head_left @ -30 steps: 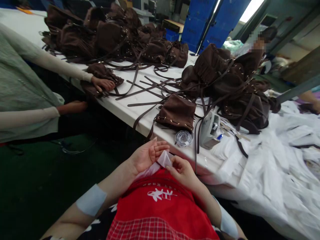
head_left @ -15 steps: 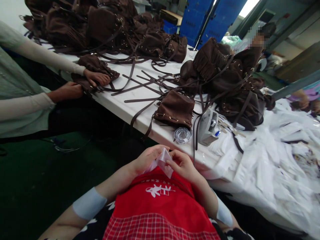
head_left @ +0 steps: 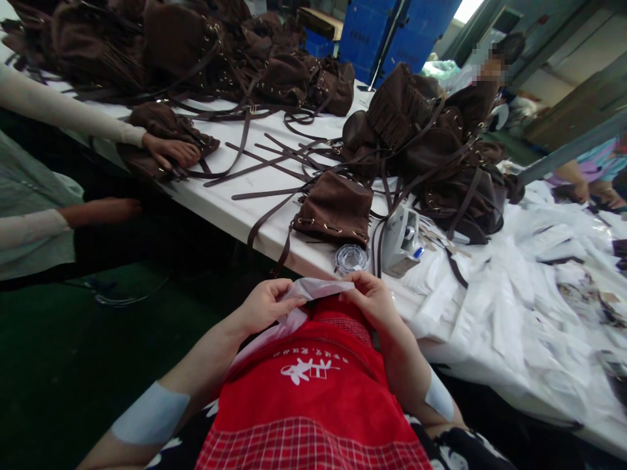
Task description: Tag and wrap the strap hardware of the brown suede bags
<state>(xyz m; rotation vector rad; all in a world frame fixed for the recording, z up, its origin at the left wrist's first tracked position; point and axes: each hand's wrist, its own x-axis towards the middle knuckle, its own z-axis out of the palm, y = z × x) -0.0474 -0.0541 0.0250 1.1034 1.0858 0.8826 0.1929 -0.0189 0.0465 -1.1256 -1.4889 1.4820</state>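
Note:
My left hand (head_left: 264, 303) and my right hand (head_left: 373, 297) both pinch the top edge of a thin white plastic bag (head_left: 313, 290), stretched between them over my red apron (head_left: 313, 385). The bag hangs down on the left side of the apron. Just beyond my hands, near the white table's edge (head_left: 235, 219), lie a small brown suede bag (head_left: 334, 210) with straps, a roll of clear tape (head_left: 351, 258) and a grey tool (head_left: 399, 241).
Heaps of brown fringed bags (head_left: 426, 137) and loose straps cover the table. White plastic bags (head_left: 539, 287) are piled at the right. A co-worker at the left rests a hand (head_left: 169, 150) on a brown bag (head_left: 164, 134). Another person sits far right.
My hands have drawn apart and spread the white bag's edge, which was crumpled between them before. The co-worker's lower hand has pulled back from the brown bag.

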